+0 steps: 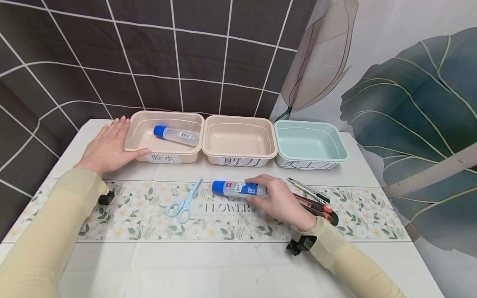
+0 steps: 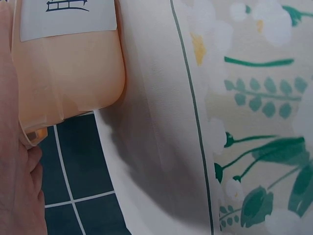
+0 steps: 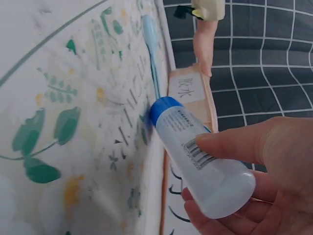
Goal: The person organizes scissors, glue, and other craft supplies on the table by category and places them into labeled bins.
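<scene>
My right hand (image 1: 277, 200) pinches a clear glue bottle (image 1: 235, 188) with a blue cap, thumb on one side and fingers on the other. In the right wrist view the bottle (image 3: 195, 156) shows its barcode, its cap pointing away from the palm. My left hand (image 1: 108, 147) lies along the left side of the left beige bin (image 1: 191, 156), fingers straight and thumb along the front rim. Another blue-capped glue bottle (image 1: 177, 135) lies inside that bin. Light blue scissors (image 1: 185, 202) lie on the table left of the held bottle.
A second beige bin (image 1: 240, 159) and a mint green bin (image 1: 313, 159) continue the row, each with a Chinese label in front. Beside and partly behind my right hand lie a slim cutter (image 1: 309, 190) and red-and-black utility knives (image 1: 328, 213). A dark grid curtain (image 1: 149, 54) hangs behind.
</scene>
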### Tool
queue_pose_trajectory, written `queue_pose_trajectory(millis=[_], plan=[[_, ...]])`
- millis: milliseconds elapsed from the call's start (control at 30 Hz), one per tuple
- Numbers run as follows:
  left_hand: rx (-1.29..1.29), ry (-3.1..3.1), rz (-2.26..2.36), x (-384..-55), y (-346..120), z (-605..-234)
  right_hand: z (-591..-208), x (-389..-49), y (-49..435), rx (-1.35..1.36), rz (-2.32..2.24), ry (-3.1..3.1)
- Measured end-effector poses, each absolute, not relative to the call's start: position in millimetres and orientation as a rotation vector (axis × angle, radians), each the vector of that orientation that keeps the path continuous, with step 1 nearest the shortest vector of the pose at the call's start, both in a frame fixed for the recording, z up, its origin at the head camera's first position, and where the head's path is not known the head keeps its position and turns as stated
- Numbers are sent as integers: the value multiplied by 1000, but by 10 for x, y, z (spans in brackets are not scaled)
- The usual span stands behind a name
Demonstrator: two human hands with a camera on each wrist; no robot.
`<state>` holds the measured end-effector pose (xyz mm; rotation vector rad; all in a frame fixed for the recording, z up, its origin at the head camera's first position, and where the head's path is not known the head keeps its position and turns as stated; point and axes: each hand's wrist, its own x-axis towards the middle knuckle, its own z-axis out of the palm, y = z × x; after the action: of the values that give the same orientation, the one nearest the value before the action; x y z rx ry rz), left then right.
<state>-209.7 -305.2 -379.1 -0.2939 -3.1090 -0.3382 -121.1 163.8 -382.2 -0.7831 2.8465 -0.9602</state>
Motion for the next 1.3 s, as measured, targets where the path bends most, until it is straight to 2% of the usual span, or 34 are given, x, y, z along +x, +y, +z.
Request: queue_pose_trajectory(millis=[900,1300], plan=[[-276,-3103,-346,-2092,-3072,-3804,-3655,-1323,1517,-933,-1261,2840],[-289,-3103,-359,-2091,-3053,-3781,-3481,-1640,1160,-1025,-1405,2806]])
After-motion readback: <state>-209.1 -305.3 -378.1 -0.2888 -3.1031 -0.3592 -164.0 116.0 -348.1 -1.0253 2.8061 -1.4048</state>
